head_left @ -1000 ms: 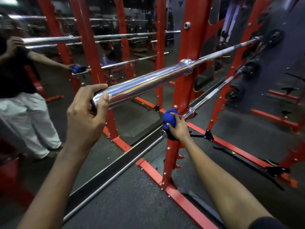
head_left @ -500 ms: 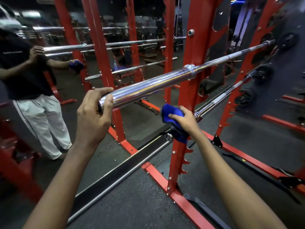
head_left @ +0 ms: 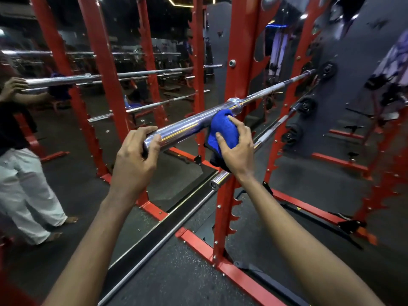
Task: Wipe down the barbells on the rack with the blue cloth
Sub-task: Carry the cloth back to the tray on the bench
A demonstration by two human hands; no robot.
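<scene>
Head view. Gripping the near end of the upper barbell (head_left: pixel 185 129) with the left hand (head_left: pixel 134 160), fingers curled over its chrome sleeve. Clutching the blue cloth (head_left: pixel 223 127) against that same sleeve with the right hand (head_left: pixel 237 149) (just short of the collar, beside the red rack (head_left: pixel 242 51) upright). Lower down, behind the right wrist, a second barbell (head_left: pixel 218 181).

L hand (head_left: pixel 134 160) is wrapping the near tip of the top barbell (head_left: pixel 185 129), hiding its end face. The cloth (head_left: pixel 223 127) is covering the sleeve just before the collar. R hand (head_left: pixel 238 149) is covering much of the cloth, w/ its dark tail dropping under the palm. Same hand is blocking a stretch of the lower barbell (head_left: pixel 218 181). Rack (head_left: pixel 223 206) posts are running off the top edge; both forearms are getting cut by the btm edge. Plates (head_left: pixel 329 70) are sitting too dark to read.
</scene>
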